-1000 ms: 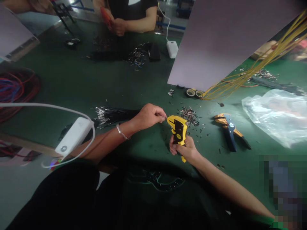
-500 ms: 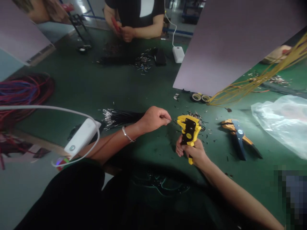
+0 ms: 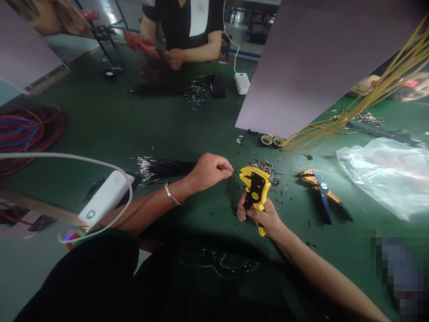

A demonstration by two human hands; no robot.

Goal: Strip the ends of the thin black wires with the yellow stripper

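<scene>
My left hand (image 3: 210, 171) is closed in a pinch on a thin dark wire (image 3: 236, 172), whose end points at the jaws of a yellow and black wire stripper (image 3: 257, 187). Fingers of my right hand (image 3: 259, 213) wrap round the stripper's handles and hold it upright. Whether the wire tip sits inside the jaws is too small to tell. Behind my left wrist lies a bundle of black wires (image 3: 167, 167) with bright bare ends to the left. Scraps and clipped ends (image 3: 264, 166) are strewn just beyond the stripper.
A second stripper (image 3: 321, 192), orange and blue, lies to the right beside a clear plastic bag (image 3: 378, 172). Tape rolls (image 3: 272, 141) sit near a pale partition (image 3: 288, 71). Yellow wires (image 3: 362, 107) hang at right. Left are a white power bank (image 3: 106, 197) and coiled red-blue wires (image 3: 27, 134). A co-worker (image 3: 182, 40) sits opposite.
My view has shifted slightly, so the table appears a little further left and lower. Both hands keep their grips near each other. The co-worker's red tool has swung leftward.
</scene>
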